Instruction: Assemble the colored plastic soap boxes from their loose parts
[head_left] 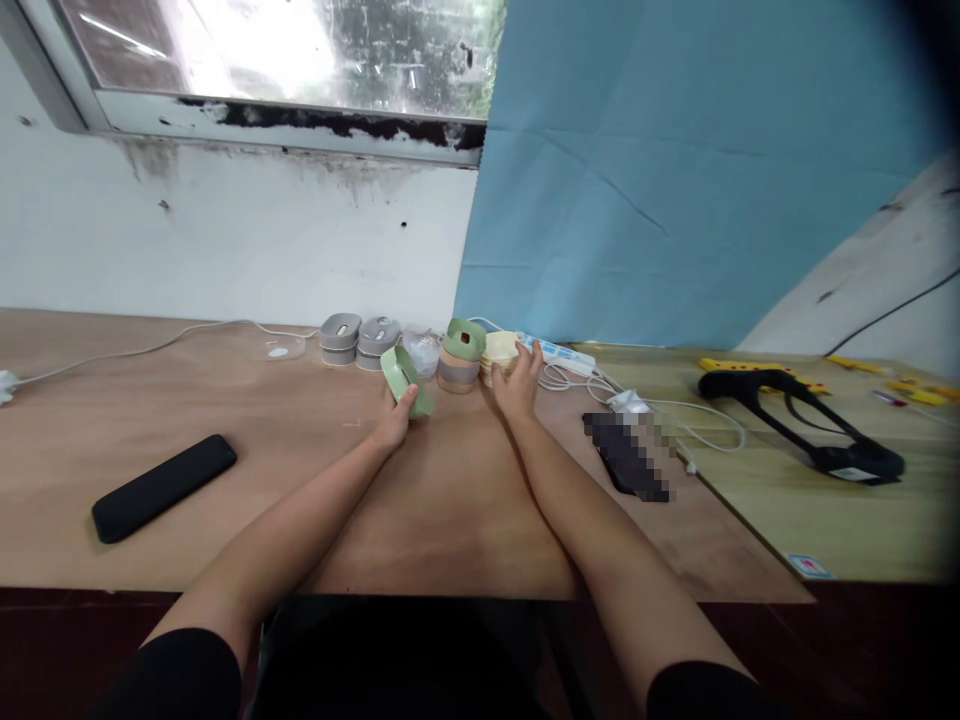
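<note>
My left hand (393, 420) is closed on a light green plastic holder (401, 375), hollow and tilted, held just above the table. My right hand (519, 380) is at the right side of a stack of cream-coloured pieces (498, 350). Its fingers are apart, and the thumb and index finger overlap the stack's edge. Between the hands stands another pile, with a green piece (466, 338) on top of a pinkish-beige one (458, 371). Behind the held piece is a clear plastic item (422, 352).
Two grey stacked holders (340, 338) stand by the wall. A white power strip (559, 355) and cables lie behind my right hand. A black oblong case (165, 488) is at left; a dark, pixelated phone-like object (628, 458) and a black frame (806, 425) are at right.
</note>
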